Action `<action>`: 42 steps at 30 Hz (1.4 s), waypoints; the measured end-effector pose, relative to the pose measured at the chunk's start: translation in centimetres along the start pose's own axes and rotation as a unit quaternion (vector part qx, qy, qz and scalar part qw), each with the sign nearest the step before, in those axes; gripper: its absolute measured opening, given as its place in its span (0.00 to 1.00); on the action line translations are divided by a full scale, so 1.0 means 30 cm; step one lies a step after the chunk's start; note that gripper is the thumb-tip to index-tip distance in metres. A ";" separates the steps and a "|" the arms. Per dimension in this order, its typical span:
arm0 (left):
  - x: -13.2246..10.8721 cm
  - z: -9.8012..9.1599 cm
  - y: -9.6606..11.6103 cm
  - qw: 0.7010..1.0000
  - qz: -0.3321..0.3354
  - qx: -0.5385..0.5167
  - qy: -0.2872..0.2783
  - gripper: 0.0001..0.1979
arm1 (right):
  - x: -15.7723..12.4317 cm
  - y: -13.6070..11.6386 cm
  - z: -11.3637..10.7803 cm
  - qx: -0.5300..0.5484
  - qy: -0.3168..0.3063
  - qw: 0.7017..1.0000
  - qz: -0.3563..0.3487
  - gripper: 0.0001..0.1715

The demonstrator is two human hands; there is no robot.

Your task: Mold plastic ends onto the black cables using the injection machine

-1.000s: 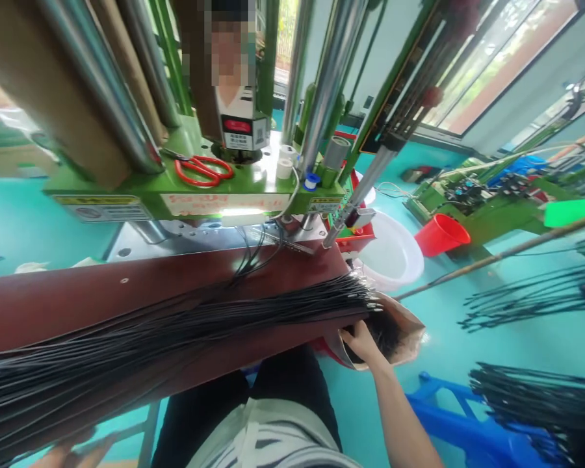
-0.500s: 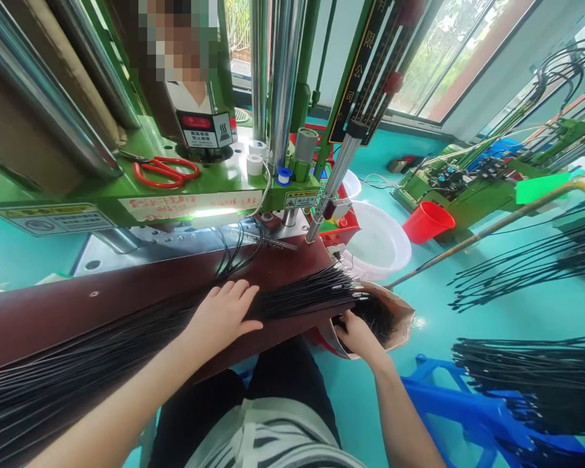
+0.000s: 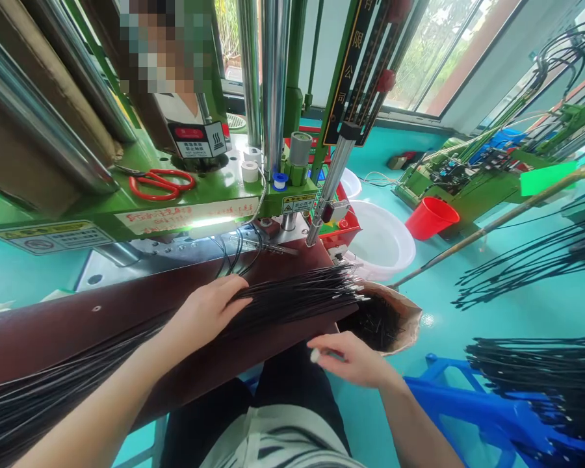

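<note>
A long bundle of thin black cables [image 3: 287,296] with bare, pale tips lies across the brown tabletop [image 3: 141,279]. My left hand [image 3: 207,309] is closed over the bundle, with the fingers on its far side and the thumb on the near side. Off the table's front edge, above my lap, my right hand [image 3: 355,359] is held with its fingers loosely bent and apart. Something small and white covers or touches its thumb tip, and I cannot make out what it is. Beside it stands a bag [image 3: 409,325] with dark cable scraps inside.
A green press [image 3: 214,211] stands behind the table, with red-handled scissors [image 3: 160,185] on its ledge. To the right are a white tub [image 3: 394,240], a red bucket [image 3: 431,218] and a blue stool [image 3: 468,403] bearing more black cables. Another person is partly visible behind the press.
My right hand has come out of the scrap bag, moving left and toward me. My left hand has shifted left and its fingers, spread before, now curl over the cables.
</note>
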State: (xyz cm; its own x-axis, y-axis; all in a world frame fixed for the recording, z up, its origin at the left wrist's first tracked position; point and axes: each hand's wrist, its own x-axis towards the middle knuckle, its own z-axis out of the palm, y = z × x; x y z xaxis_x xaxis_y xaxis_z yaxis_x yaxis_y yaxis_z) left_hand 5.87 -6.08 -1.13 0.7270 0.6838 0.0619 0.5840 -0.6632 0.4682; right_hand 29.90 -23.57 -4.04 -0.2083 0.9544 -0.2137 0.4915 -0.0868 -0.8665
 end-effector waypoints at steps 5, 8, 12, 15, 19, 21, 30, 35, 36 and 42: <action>-0.024 -0.060 0.024 0.987 -0.059 -0.135 -0.055 0.15 | 0.159 -0.071 0.057 0.503 0.022 0.860 -0.085 0.26; -0.033 -0.051 0.035 0.982 -0.064 -0.173 -0.050 0.14 | 0.261 -0.124 0.021 0.624 0.123 0.761 -0.129 0.22; -0.041 0.008 0.023 0.975 -0.064 -0.192 -0.093 0.14 | 0.292 -0.198 -0.053 0.600 0.197 0.754 -0.178 0.13; -0.029 0.034 0.009 0.964 -0.074 -0.217 -0.133 0.16 | 0.269 -0.226 -0.070 0.535 0.209 0.795 -0.195 0.12; 0.042 0.015 0.057 0.930 -0.049 -0.302 -0.205 0.18 | 0.256 -0.210 -0.070 0.490 0.214 0.828 -0.170 0.13; 0.098 0.003 0.106 0.906 -0.013 -0.351 -0.238 0.16 | 0.260 -0.190 -0.074 0.477 0.224 0.836 -0.154 0.13; 0.223 0.005 0.170 0.895 -0.016 -0.413 -0.169 0.14 | 0.287 -0.062 -0.081 0.456 0.239 0.851 -0.099 0.14; 0.217 -0.016 0.154 0.901 -0.042 -0.414 -0.125 0.14 | 0.246 -0.012 -0.099 0.390 -0.270 0.879 0.040 0.35; 0.216 -0.020 0.153 0.900 -0.047 -0.415 -0.122 0.15 | 0.237 -0.019 -0.101 0.363 -0.362 0.857 0.048 0.35; 0.198 -0.030 0.170 0.897 -0.040 -0.423 -0.123 0.15 | 0.285 -0.110 -0.119 0.554 -0.020 0.822 -0.135 0.26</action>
State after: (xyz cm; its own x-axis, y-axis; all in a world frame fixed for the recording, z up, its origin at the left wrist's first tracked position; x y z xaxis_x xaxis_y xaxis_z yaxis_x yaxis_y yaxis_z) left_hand 12.85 -5.12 2.40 0.8132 0.5626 -0.1490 0.2300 -0.0755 0.9703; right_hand 29.50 -14.12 -1.39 -0.2215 0.9734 0.0579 -0.6428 -0.1011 -0.7593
